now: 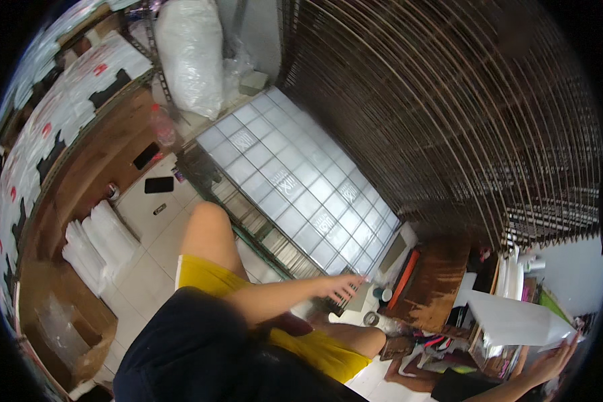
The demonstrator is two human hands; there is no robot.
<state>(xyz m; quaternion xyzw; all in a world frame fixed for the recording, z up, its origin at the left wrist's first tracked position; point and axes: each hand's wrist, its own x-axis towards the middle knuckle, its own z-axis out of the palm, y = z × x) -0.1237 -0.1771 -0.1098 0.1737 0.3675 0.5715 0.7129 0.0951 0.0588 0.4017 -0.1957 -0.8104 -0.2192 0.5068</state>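
Note:
My left hand [342,287] is held out over the near corner of a low table, fingers apart, with nothing seen in it. The table's top [295,171] is a grid of glossy pale squares with dark lines between them, a few bearing white printed marks. Far to the right, my right hand [555,360] has its fingers at the edge of a thin white sheet [509,320]. That sheet is tilted and slightly curved, above a cluttered shelf. How firmly the fingers close on it is hard to see.
A tall stack of wire racks [442,100] rises behind the table. A brown board [432,275], a roll of tape [371,318] and another person's dark clothing [465,386] are at right. Phones [159,185], white plastic bundles [100,244] and a cardboard box [80,331] lie left.

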